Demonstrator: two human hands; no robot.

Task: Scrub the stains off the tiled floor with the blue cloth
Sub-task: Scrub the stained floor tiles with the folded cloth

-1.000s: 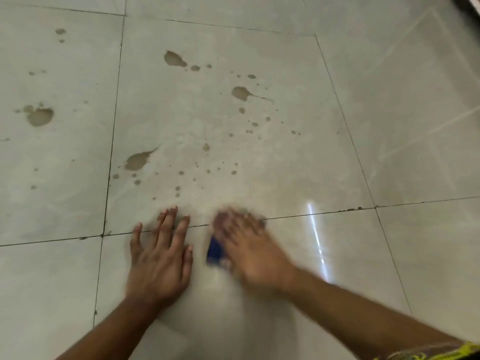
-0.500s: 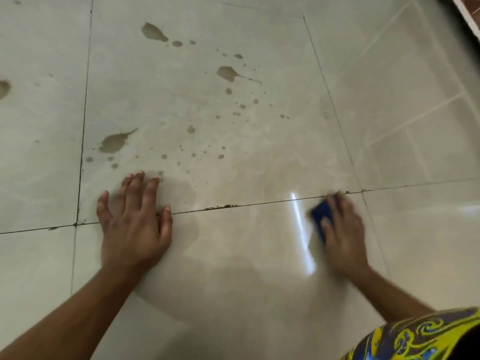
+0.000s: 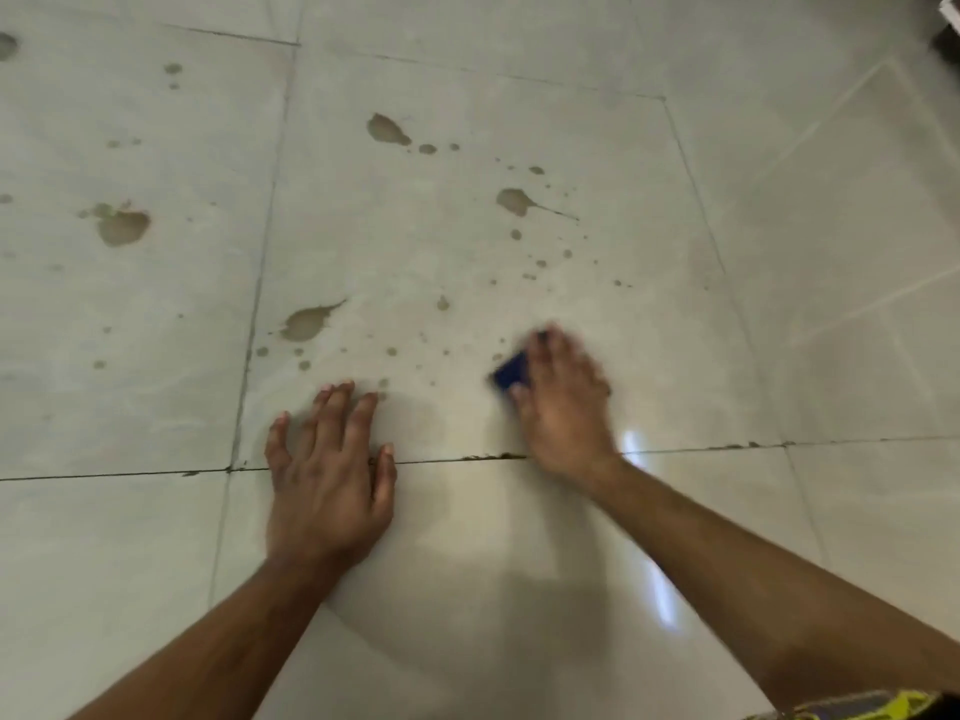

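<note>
Now the right hand [image 3: 563,402] sits further up and left than half a second back: it was on the grout line [image 3: 447,459] beside the glare streak [image 3: 631,441], and has crossed onto the stained tile [image 3: 467,262], near the small spots. Left hand [image 3: 327,475] has stayed flat on the floor, fingers straight and spread, palm across the same grout line, fingertips just short of the nearest spots. Right hand presses the cloth [image 3: 511,374] down; only a blue corner shows at the thumb side, the rest is hidden under the palm. Motion blur smears that hand, so whether the fingers curl over the cloth or lie flat is hard to tell. Sleeve [image 3: 878,706] with a yellow pattern is cut off at the bottom right edge. No writing or labels readable anywhere. Further up, the big stains [image 3: 309,322] remain on the tile, more [image 3: 122,226] on the left tile. A dark object [image 3: 948,36] at the top right corner is cut off, unidentifiable.
</note>
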